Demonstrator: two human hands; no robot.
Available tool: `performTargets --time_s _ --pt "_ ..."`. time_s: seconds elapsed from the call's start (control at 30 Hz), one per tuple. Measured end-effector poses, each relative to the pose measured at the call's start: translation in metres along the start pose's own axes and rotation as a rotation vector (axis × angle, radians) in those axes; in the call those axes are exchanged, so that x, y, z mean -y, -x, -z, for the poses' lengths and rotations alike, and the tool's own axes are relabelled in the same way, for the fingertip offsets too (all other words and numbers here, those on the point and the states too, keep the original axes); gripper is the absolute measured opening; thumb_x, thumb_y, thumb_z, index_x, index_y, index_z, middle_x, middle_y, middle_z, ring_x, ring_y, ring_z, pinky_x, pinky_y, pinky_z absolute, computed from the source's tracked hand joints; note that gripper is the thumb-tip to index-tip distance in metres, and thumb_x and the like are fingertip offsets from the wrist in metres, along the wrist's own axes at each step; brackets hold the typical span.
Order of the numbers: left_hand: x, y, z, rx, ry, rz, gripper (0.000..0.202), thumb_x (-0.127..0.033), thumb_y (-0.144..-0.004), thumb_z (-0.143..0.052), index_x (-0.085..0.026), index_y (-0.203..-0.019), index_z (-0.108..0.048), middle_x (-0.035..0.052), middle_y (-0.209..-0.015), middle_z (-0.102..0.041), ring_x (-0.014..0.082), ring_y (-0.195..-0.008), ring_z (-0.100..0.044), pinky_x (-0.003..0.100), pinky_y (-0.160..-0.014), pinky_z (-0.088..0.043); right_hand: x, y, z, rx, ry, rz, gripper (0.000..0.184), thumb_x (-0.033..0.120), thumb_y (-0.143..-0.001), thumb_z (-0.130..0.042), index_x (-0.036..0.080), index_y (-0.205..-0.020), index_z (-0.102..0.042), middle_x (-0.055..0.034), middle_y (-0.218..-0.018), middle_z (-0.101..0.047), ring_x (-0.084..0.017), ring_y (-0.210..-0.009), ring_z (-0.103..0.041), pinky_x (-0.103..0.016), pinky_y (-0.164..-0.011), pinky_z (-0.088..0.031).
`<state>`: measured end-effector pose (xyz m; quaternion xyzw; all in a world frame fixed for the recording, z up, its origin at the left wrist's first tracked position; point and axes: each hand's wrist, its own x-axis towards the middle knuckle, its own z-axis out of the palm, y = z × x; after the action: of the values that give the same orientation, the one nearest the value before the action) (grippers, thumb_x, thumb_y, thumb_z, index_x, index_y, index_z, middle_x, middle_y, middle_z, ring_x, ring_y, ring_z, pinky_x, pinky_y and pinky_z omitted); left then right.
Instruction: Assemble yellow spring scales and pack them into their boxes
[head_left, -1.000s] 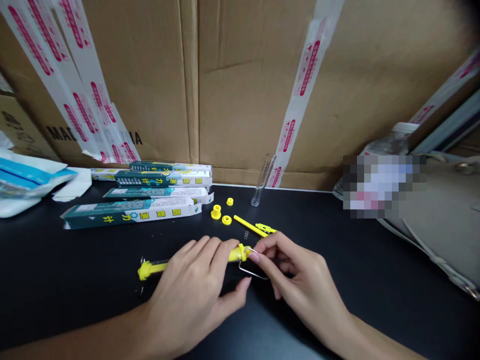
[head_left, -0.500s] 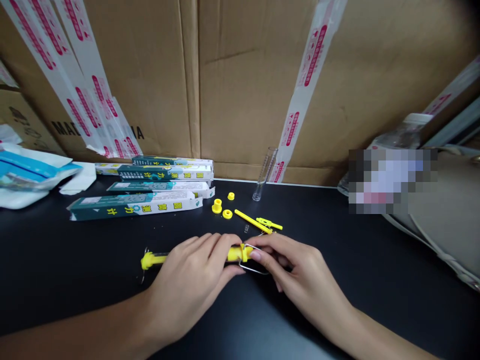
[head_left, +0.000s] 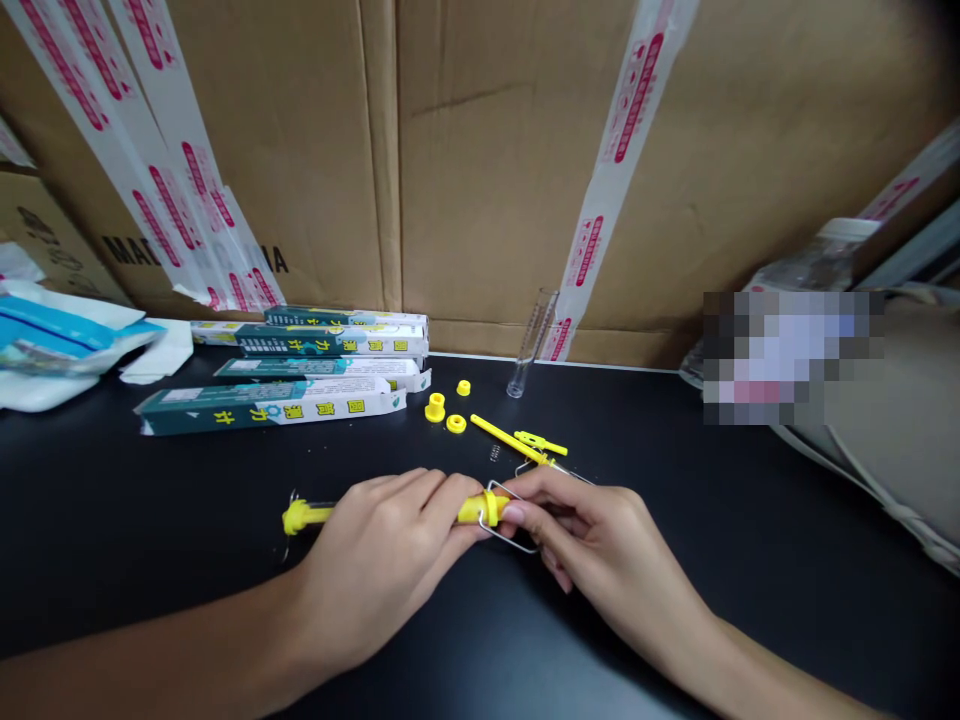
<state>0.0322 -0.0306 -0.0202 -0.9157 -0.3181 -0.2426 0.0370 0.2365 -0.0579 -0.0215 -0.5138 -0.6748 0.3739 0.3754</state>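
My left hand (head_left: 394, 545) is wrapped over the tube of a spring scale (head_left: 472, 510), which lies sideways above the black table. Its yellow left end with a metal hook (head_left: 298, 517) sticks out past my knuckles; the middle is hidden under my palm. At the other end, my right hand (head_left: 581, 525) is closed, thumb and fingers pinching the yellow tip. A bent wire handle (head_left: 516, 543) straddles the yellow collar there, one leg above and one below it. My two hands are close together, with the collar showing between them.
Behind my hands lie yellow caps and rings (head_left: 435, 407), a yellow rod (head_left: 506, 438), a flat yellow piece (head_left: 541, 443) and a small spring (head_left: 495, 453). A clear tube (head_left: 532, 345) stands upright. Printed boxes (head_left: 270, 408) are left, a bottle (head_left: 810, 260) and a bag (head_left: 892, 430) right.
The collar and wire handle have turned slightly between my hands, and the handle's lower leg now crosses the front of the yellow end. Both hands keep their grip in nearly the same place.
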Motion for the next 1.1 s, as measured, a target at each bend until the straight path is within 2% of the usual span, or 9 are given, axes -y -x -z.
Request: performTargets --time_s 0.23,0.4,0.53,0.67,0.9,1.1 --pt "0.0006 -0.0010 0.0011 0.040 0.000 0.008 0.022 -0.029 -0.103 -0.043 -0.019 -0.097 -0.061 0.0018 -0.083 -0.069 0.0200 -0.074 -0.069 0.032 -0.066 -0.052 -0.0006 0.0011 -0.0001 0.001 -0.026 -0.019 0.023 0.040 -0.095 -0.059 0.021 -0.093 -0.072 0.0003 -0.069 -0.066 -0.008 -0.043 -0.049 -0.020 -0.043 -0.043" --pt "0.0009 -0.0010 0.0011 -0.015 0.020 0.017 0.023 -0.031 -0.103 -0.043 -0.018 -0.099 -0.062 0.0016 -0.082 -0.070 0.0193 -0.072 -0.068 0.031 -0.064 -0.051 -0.0021 -0.0003 -0.0007 0.022 -0.147 -0.101 0.025 0.043 -0.092 -0.063 0.020 -0.093 -0.073 0.0006 -0.072 -0.065 -0.006 -0.042 -0.049 -0.020 -0.043 -0.043" --pt "0.0008 -0.0005 0.0008 -0.006 0.034 0.018 0.014 -0.028 -0.099 -0.052 -0.019 -0.098 -0.062 0.0003 -0.081 -0.069 0.0208 -0.071 -0.068 0.034 -0.062 -0.051 -0.0018 -0.0031 -0.0001 0.048 -0.168 -0.145 0.028 0.045 -0.092 -0.062 0.019 -0.092 -0.072 0.0019 -0.069 -0.063 -0.005 -0.041 -0.049 -0.018 -0.042 -0.041" --pt "0.0011 -0.0002 0.0016 0.021 0.025 0.029 0.007 -0.024 -0.094 -0.061 -0.021 -0.099 -0.062 -0.0022 -0.079 -0.067 0.0198 -0.071 -0.069 0.032 -0.060 -0.050 -0.0027 -0.0034 -0.0001 0.055 -0.134 -0.124 0.031 0.047 -0.094 -0.059 0.019 -0.086 -0.069 0.0017 -0.072 -0.063 -0.004 -0.042 -0.050 -0.017 -0.043 -0.041" --pt "-0.0004 0.0014 0.0030 -0.007 -0.017 0.017 0.011 -0.027 -0.092 -0.062 -0.021 -0.102 -0.063 -0.0049 -0.072 -0.065 0.0180 -0.063 -0.068 0.030 -0.051 -0.045 -0.0057 0.0000 0.0003 0.065 -0.101 -0.036 0.026 0.043 -0.097 -0.056 0.020 -0.094 -0.069 0.0038 -0.065 -0.059 -0.006 -0.044 -0.053 -0.019 -0.048 -0.045" --pt "-0.0004 0.0041 0.0025 -0.042 -0.055 -0.003 0.019 -0.028 -0.095 -0.057 -0.019 -0.112 -0.063 -0.0040 -0.074 -0.066 0.0183 -0.064 -0.069 0.032 -0.051 -0.047 -0.0043 -0.0015 0.0002 0.111 -0.214 -0.033 0.020 0.040 -0.091 -0.066 0.020 -0.093 -0.068 -0.0004 -0.081 -0.069 -0.007 -0.049 -0.055 -0.019 -0.048 -0.050"
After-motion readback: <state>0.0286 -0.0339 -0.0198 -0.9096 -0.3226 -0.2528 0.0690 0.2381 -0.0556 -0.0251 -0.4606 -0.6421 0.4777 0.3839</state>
